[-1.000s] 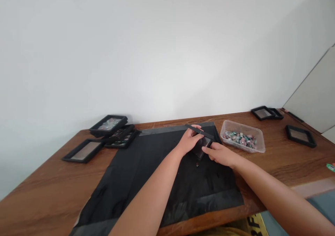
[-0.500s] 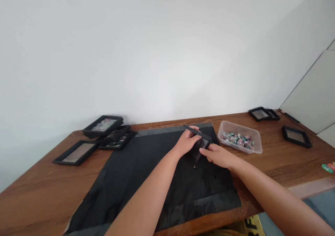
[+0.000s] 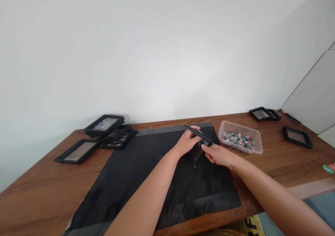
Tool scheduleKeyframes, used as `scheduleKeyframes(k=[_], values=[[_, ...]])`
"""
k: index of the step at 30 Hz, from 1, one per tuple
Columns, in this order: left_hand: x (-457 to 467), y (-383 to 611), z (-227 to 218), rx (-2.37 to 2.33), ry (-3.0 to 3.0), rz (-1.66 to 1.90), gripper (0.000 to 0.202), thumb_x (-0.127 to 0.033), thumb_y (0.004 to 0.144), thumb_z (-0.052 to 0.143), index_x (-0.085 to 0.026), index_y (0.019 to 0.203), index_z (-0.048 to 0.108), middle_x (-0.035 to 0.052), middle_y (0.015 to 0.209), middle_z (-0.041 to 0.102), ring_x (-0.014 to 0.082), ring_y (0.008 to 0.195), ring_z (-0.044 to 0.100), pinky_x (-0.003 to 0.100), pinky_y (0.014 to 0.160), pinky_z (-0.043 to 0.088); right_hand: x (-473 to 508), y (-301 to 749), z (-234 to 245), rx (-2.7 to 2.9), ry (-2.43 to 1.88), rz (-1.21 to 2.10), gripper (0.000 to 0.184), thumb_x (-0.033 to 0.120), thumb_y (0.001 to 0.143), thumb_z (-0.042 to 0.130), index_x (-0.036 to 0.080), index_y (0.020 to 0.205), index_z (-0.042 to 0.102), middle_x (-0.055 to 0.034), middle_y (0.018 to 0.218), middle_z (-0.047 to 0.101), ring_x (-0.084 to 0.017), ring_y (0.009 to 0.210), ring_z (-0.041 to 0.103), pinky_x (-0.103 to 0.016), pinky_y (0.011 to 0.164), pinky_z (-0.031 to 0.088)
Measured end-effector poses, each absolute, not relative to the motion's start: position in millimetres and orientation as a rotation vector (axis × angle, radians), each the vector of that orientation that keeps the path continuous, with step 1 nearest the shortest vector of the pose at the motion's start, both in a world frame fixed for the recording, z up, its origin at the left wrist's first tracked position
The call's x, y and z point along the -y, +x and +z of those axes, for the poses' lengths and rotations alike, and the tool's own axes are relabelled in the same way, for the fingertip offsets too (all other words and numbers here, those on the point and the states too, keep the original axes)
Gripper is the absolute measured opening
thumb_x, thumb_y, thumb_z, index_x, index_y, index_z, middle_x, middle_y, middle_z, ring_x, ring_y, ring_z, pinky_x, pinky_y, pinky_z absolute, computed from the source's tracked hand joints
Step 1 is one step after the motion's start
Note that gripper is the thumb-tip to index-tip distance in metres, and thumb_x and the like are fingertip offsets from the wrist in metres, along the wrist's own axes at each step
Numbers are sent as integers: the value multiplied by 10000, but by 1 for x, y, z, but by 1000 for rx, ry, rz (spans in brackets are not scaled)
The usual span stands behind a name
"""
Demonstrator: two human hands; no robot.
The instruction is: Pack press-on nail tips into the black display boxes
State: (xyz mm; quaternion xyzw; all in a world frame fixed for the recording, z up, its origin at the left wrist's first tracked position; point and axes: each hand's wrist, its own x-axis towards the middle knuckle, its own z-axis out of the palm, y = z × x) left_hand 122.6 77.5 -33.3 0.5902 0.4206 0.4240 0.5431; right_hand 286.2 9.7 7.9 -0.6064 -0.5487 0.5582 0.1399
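Note:
Above the black mat, a small black case with a clear window point(image 3: 196, 153) is tilted between both hands. My left hand point(image 3: 185, 143) is closed around its far left side, with the thumb across the top near a raised narrow black edge point(image 3: 204, 135). At the right side, my right hand point(image 3: 219, 155) pinches the case near its corner, thumb on top and fingers curled beneath. Whether the black edge is a lid or a side of the case, I cannot tell. Just right of the hands stands a clear plastic tub point(image 3: 258, 138) holding many small coloured rings or stones point(image 3: 240, 141).
The black mat point(image 3: 125, 180) covers the middle of the wooden table point(image 3: 39, 180). Several black window cases point(image 3: 104, 123) are stacked at the left, one flat case point(image 3: 78, 151) beside them. More cases point(image 3: 297, 136) lie at the right, before a white wall point(image 3: 157, 54).
My right thumb and fingers have shifted slightly along the case's right side. The left hand stays nearly in place, and the case remains between both hands.

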Motion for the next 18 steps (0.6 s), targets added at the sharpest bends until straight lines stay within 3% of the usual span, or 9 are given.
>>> scheduleKeyframes(k=[4,8,13,18], values=[[-77,122,-32,-1019,1414,1073,312,-247,684,730,-234,983,639,-13,869,721,192,802,686,374,810,571,-10,289,9,1631,-1729,1629,754,666,1069,249,189,495,358,60,424,274,-52,387,194,-241,447,148],[-81,118,-29,-1069,1399,1241,229,-238,666,703,-231,889,652,-10,874,704,178,807,653,315,759,540,-9,290,10,1653,-1682,1618,789,745,1033,214,189,495,367,46,440,306,-58,398,207,-240,451,154],[-88,113,-30,-1158,1259,1405,202,-266,668,640,-236,867,616,-39,755,617,119,596,541,251,565,462,-10,290,10,1639,-1705,1609,763,694,1057,210,187,514,382,48,454,285,-65,416,203,-237,475,172],[-92,116,-34,-1240,1110,1462,259,-246,591,600,-239,849,584,-57,698,544,111,561,504,238,527,426,-11,289,9,1598,-1739,1641,743,700,1053,237,190,540,406,68,447,208,-71,429,150,-235,484,138]])
